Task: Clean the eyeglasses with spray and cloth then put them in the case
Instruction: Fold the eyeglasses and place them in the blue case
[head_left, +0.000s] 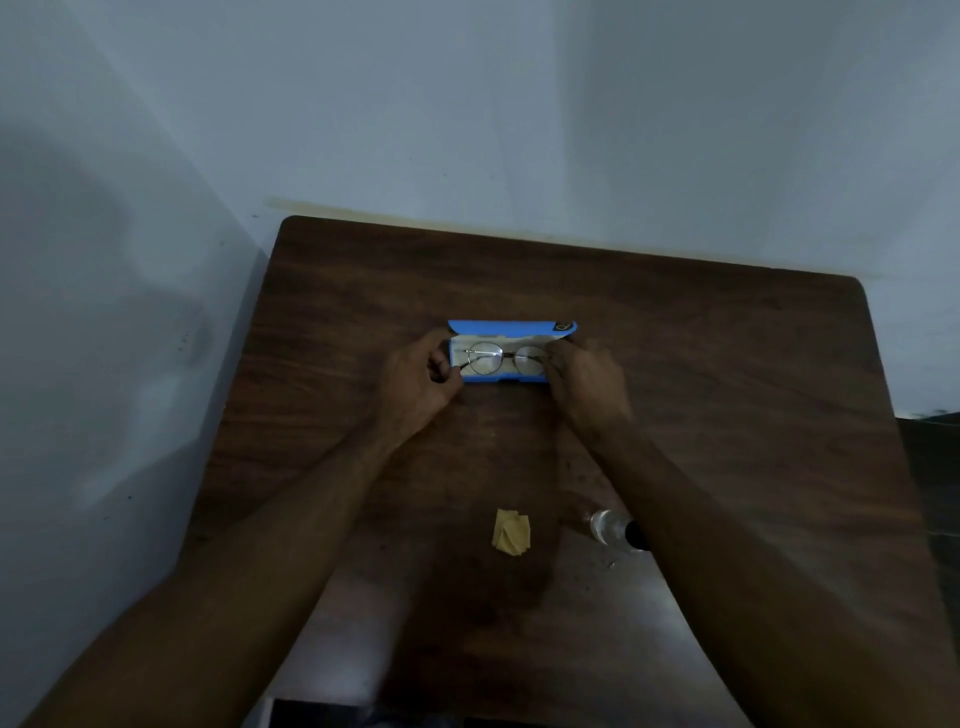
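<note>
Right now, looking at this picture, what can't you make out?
Head view:
Spray bottle: nozzle end hidden under the right forearm.
Right hand: blurred, so its hold on the eyeglasses is unclear.
Case emblem: too small to read.

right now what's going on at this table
A person has both hands at an open blue case on a wooden table. The eyeglasses sit in the case; the left hand pinches one end of the frame and the right hand holds the other with curled fingers. A crumpled yellow cloth and a clear spray bottle lie nearer the person, untouched, the bottle partly hidden by the right forearm.
</note>
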